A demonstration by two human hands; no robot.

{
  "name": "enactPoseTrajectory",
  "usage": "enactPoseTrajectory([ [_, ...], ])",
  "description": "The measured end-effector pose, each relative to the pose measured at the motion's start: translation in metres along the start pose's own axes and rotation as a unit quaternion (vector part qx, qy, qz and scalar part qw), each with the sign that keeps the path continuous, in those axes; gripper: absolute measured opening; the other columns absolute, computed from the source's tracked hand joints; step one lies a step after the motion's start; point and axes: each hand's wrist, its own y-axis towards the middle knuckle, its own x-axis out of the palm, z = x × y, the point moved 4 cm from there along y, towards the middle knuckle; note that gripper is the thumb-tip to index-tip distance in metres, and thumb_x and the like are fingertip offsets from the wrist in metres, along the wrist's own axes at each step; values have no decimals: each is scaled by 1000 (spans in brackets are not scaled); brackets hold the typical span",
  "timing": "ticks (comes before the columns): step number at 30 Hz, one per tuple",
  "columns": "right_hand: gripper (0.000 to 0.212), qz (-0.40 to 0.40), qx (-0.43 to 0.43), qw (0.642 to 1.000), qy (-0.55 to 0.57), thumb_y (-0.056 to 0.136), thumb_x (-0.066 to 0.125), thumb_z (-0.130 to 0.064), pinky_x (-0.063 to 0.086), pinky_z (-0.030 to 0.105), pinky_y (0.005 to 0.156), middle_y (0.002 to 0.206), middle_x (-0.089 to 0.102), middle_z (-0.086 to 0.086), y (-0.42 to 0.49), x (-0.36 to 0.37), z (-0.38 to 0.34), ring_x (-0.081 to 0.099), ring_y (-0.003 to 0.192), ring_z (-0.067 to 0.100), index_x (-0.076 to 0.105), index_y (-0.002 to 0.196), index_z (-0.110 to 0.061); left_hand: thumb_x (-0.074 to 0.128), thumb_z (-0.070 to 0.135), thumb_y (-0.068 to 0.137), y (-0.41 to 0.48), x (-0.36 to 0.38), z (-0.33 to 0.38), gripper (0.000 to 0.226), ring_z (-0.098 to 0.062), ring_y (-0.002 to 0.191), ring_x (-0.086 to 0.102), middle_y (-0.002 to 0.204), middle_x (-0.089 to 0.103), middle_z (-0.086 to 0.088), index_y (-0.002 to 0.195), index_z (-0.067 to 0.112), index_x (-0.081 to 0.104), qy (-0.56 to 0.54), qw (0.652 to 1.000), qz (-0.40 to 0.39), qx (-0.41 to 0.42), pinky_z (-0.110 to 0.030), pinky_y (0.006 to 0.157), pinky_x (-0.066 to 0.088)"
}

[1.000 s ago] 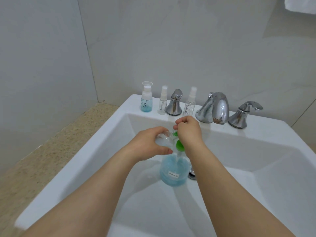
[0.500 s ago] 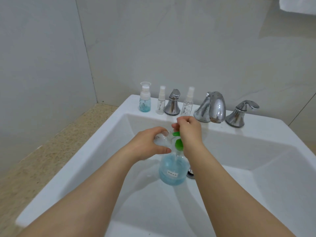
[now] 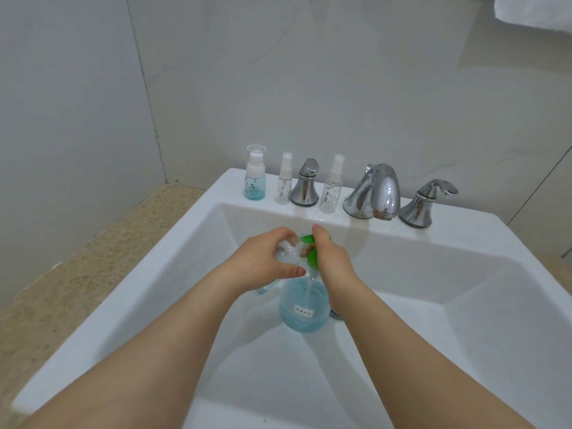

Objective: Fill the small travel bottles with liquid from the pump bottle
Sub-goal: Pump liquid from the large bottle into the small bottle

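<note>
A speckled counter [image 3: 77,264] ran along the left wall, butting against a white sink [image 3: 161,274]. On the sink's back ledge stood a row of things. Furthest left was a small bottle [image 3: 255,178] with blue liquid in its lower part and a clear cap. Just beside it stood a slim clear spray bottle [image 3: 284,181], which looked empty, then the left tap handle [image 3: 305,184]. Next came a second clear spray bottle [image 3: 331,185], then the chrome spout [image 3: 376,191]. The right tap handle [image 3: 425,202] stood last.

Down over the basin, both forearms reached in from the near edge. The left hand [image 3: 263,261] was curled around a small clear bottle [image 3: 288,252], thumb and fingers closed on it, holding it tilted up against the green pump head. The right hand [image 3: 331,258] was closed over the green pump head [image 3: 311,252], fingers bunched on top of it and touching the left hand's fingertips. I could not tell whether liquid was passing between them. Below the hands stood the pump bottle [image 3: 305,308], round and clear, about half full of blue liquid, with a small white label facing me. It sat on the basin floor, just left of the drain [image 3: 336,314], which the right wrist partly hid. A white towel [image 3: 535,10] hung at the top right corner.
</note>
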Motion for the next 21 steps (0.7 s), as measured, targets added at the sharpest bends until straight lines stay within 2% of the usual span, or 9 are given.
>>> enactPoseTrajectory([
  [2, 37, 11, -6, 1000, -14, 90, 38, -39, 39, 35, 76, 74, 53, 3, 2, 1, 1, 49, 78, 23, 53, 66, -16, 73, 30, 75, 0, 2, -2, 59, -10, 97, 46, 105, 48, 9, 126, 26, 45, 11, 1000, -5, -4, -21, 83, 36],
  [6, 32, 23, -22, 999, -17, 92, 34, -30, 37, 34, 74, 70, 49, 3, 3, 2, 2, 45, 78, 25, 52, 68, -19, 72, 29, 75, 1, 5, -4, 57, -13, 97, 48, 106, 50, 7, 125, 25, 46, 16, 1000, -14, -5, -23, 86, 39],
  [8, 36, 27, -32, 999, -16, 93, 34, -38, 41, 38, 80, 72, 52, 1, 3, 3, 5, 49, 82, 26, 53, 68, -21, 73, 29, 75, 0, 6, -3, 56, -13, 96, 48, 107, 52, 6, 125, 25, 47, 9, 1000, -12, -4, -22, 85, 39],
  [10, 42, 28, -37, 999, -4, 92, 37, -52, 44, 42, 93, 82, 60, 1, 3, 2, 8, 56, 93, 27, 57, 71, -22, 72, 28, 76, -1, 6, -1, 55, -12, 96, 48, 107, 52, 8, 124, 25, 47, 6, 1000, -8, -1, -21, 83, 37],
  [13, 54, -8, 9, 999, 29, 83, 41, -68, 42, 38, 98, 98, 66, 3, 5, 0, 10, 59, 104, 25, 65, 86, -20, 72, 28, 76, -1, 4, 2, 57, -9, 98, 47, 106, 49, 10, 126, 24, 45, -3, 1000, -2, 7, -20, 84, 35],
  [16, 59, -68, 55, 994, 62, 80, 44, -71, 41, 36, 97, 108, 64, 1, 4, -2, 12, 57, 104, 21, 65, 105, -23, 72, 28, 76, 0, 3, 2, 56, -9, 101, 47, 106, 48, 11, 126, 24, 45, 0, 1000, 4, 11, -19, 85, 35],
  [19, 44, -95, 63, 991, 72, 85, 45, -63, 40, 29, 78, 91, 60, -4, 5, -3, 14, 54, 83, 13, 63, 96, -24, 72, 28, 76, 1, 3, 1, 56, -10, 99, 47, 105, 50, 10, 125, 24, 46, 4, 1000, 9, 10, -20, 84, 36],
  [21, 39, -90, 73, 990, 75, 88, 45, -57, 40, 26, 70, 84, 59, -3, 4, -3, 14, 55, 78, 14, 62, 91, -22, 73, 27, 75, 0, 5, 0, 56, -10, 97, 48, 105, 51, 8, 125, 23, 47, 4, 1000, 6, 8, -21, 84, 37],
])
